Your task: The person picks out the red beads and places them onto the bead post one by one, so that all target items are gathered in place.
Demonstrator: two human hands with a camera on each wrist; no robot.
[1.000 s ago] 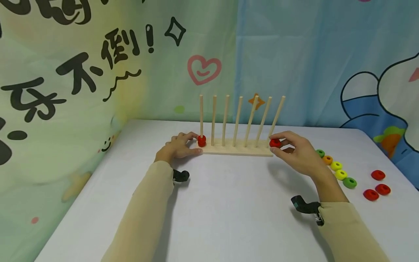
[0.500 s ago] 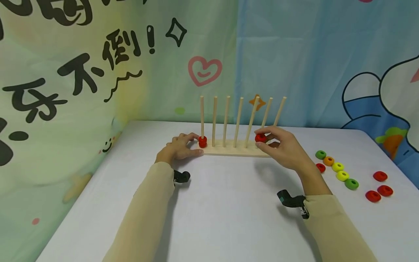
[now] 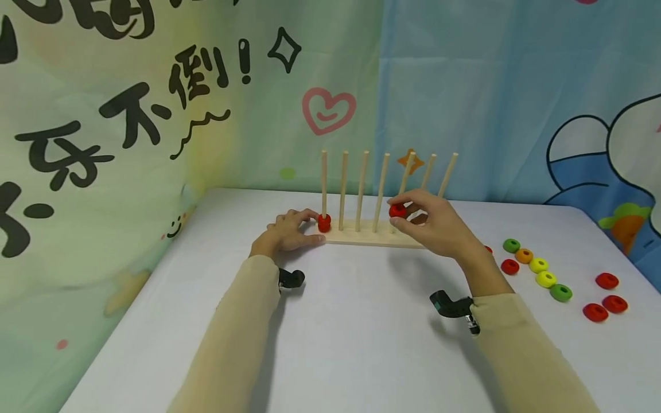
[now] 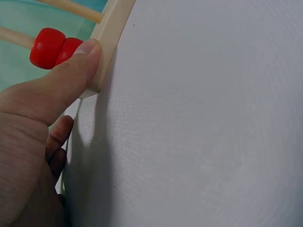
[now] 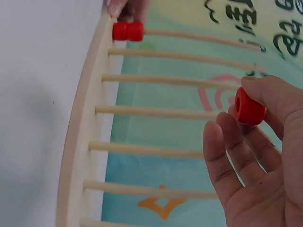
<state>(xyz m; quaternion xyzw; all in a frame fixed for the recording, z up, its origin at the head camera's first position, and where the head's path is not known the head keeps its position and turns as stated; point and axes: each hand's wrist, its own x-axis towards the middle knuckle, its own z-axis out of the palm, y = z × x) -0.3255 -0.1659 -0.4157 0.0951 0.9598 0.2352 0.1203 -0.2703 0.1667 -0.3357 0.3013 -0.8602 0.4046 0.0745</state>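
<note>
A pale wooden base (image 3: 358, 237) with a row of several upright pegs stands near the table's back. Two red beads (image 3: 323, 223) sit stacked on its leftmost peg. At that end my left hand (image 3: 288, 232) grips the base; in the left wrist view the thumb (image 4: 78, 66) presses its front edge near the beads, and the other fingers are partly hidden. My right hand (image 3: 436, 225) pinches another red bead (image 3: 397, 211) between thumb and fingertips, in front of the pegs right of the middle. The right wrist view shows this bead (image 5: 250, 106) off any peg, its hole facing the base.
Loose beads lie on the white table at the right: green (image 3: 560, 292), yellow (image 3: 545, 279), orange (image 3: 524, 255) and red (image 3: 595, 312). One red bead is partly hidden by the right wrist. A printed cloth (image 3: 439, 80) hangs behind the table.
My right hand has carried its red bead leftward and slightly up, from the right end of the base to right of the middle. The left hand keeps its hold on the base.
</note>
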